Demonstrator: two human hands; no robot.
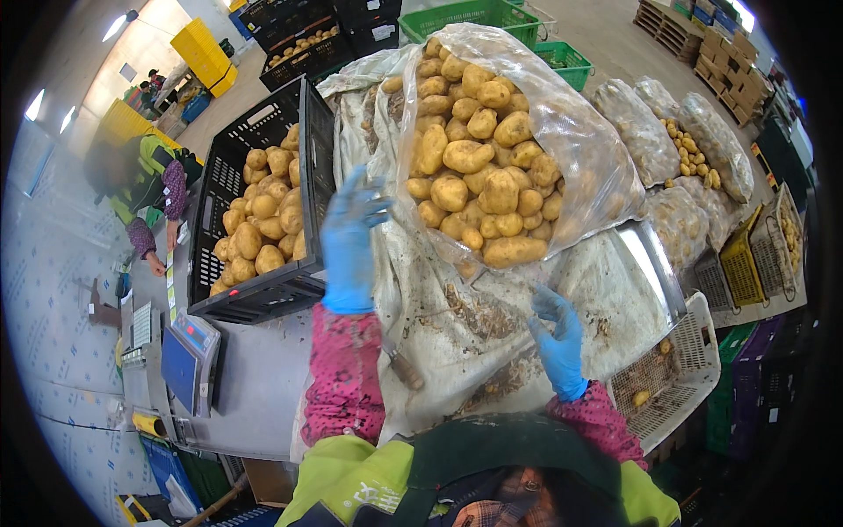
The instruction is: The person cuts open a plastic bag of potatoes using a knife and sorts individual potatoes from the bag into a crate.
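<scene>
My left hand point(351, 244), in a blue glove and blurred, hovers beside the right wall of a black plastic crate point(316, 138). Potatoes point(263, 206) fill part of that crate. Nothing shows in this hand. A large clear plastic bag point(579, 151) lies open on a dirty whitish sheet point(421, 316), its potatoes point(498, 191) heaped at the mouth. Below the bag's lower edge is my right hand point(560, 339), also gloved, its fingers apart and holding nothing visible. A wooden-handled tool point(405, 370) rests on the sheet between my forearms; its far end is hard to make out.
A white plastic basket point(658, 375) with a few potatoes stands at the right. Left are a weighing scale point(191, 362) and another person point(155, 184) handling a strip of labels. Filled bags point(639, 132) lie beyond the table; green crates point(474, 20) stand behind.
</scene>
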